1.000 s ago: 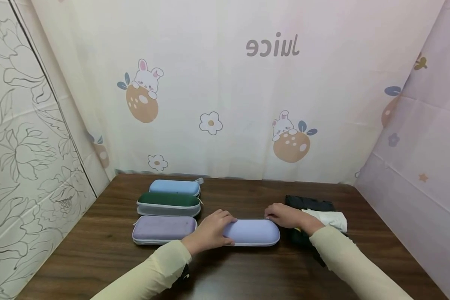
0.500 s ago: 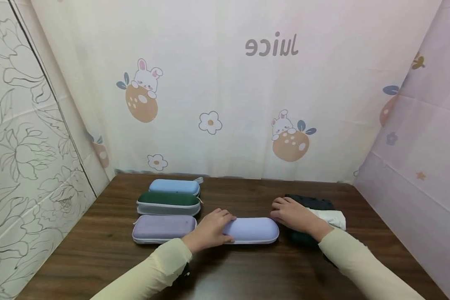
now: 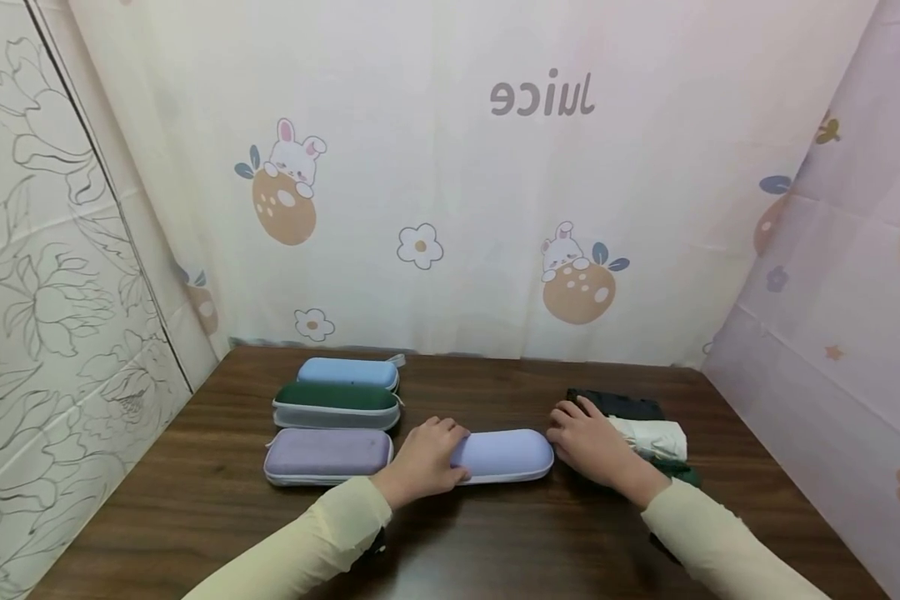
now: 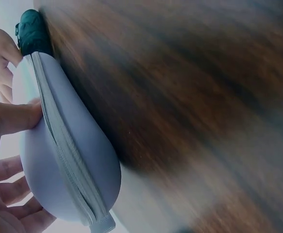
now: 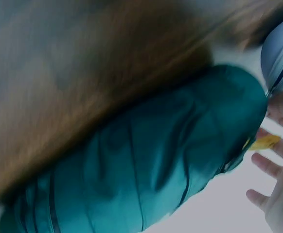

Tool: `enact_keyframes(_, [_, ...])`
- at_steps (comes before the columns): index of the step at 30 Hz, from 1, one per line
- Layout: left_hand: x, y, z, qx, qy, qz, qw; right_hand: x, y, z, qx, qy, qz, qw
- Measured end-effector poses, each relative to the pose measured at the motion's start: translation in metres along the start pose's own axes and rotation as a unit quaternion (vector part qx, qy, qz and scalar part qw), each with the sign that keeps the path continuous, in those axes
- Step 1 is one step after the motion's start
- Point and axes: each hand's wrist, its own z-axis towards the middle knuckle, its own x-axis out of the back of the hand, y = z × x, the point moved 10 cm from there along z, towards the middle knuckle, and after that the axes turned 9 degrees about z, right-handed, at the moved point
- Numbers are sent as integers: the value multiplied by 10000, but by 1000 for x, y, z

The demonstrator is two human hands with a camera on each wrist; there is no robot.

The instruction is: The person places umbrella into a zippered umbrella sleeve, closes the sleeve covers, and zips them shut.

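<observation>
A lavender zip case (image 3: 506,454), long with rounded ends, lies at the middle of the table. My left hand (image 3: 423,458) grips its left end; in the left wrist view the thumb (image 4: 20,116) lies against its pale zipper band and the fingers wrap the opposite side. At the case's right end is my right hand (image 3: 588,437). The right wrist view shows its thumb by the zipper's end and the other fingers (image 5: 268,167) spread apart, holding nothing visible. Below that hand lies a rolled green umbrella (image 5: 132,155) with a yellow tag (image 5: 265,141).
Left of my left hand stand a mauve case (image 3: 330,452), a green-and-grey case (image 3: 337,404) and a light blue case (image 3: 347,372), one behind another. A white bundle (image 3: 656,437) and a black bundle (image 3: 622,406) lie at right. A printed curtain (image 3: 420,167) hangs behind the table.
My right hand has shifted rightward from the case's back edge to its right end, its fingers loosening from a pinch. The left hand keeps its grip; the case's right end has moved slightly back.
</observation>
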Motion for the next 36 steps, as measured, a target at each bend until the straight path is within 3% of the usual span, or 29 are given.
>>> enact_keyframes(7, [1, -3, 1, 362, 164, 103, 9992, 6, -6, -2, -426, 304, 18, 9986])
enact_keyframes(17, [3, -3, 4, 692, 84, 292, 9971, 15, -14, -6, -862, 710, 35, 9937])
enact_keyframes(24, [5, 2, 1, 839, -97, 418, 9956, 13, -13, 0, -1273, 706, 140, 9893])
enact_keyframes(28, [8, 13, -3, 753, -285, 552, 9952, 11, -13, 8, -1284, 715, 128, 9891])
enact_keyframes(31, [12, 20, -3, 618, -361, 327, 9969, 9, -12, 15, -1189, 718, 149, 9902])
enact_keyframes(33, [14, 24, -3, 425, -472, 33, 9980, 7, -10, 18, -1149, 726, 178, 9906])
enact_keyframes(36, [12, 31, 0, -120, -879, -195, 9959, 5, -7, 23, -1105, 763, 199, 9907])
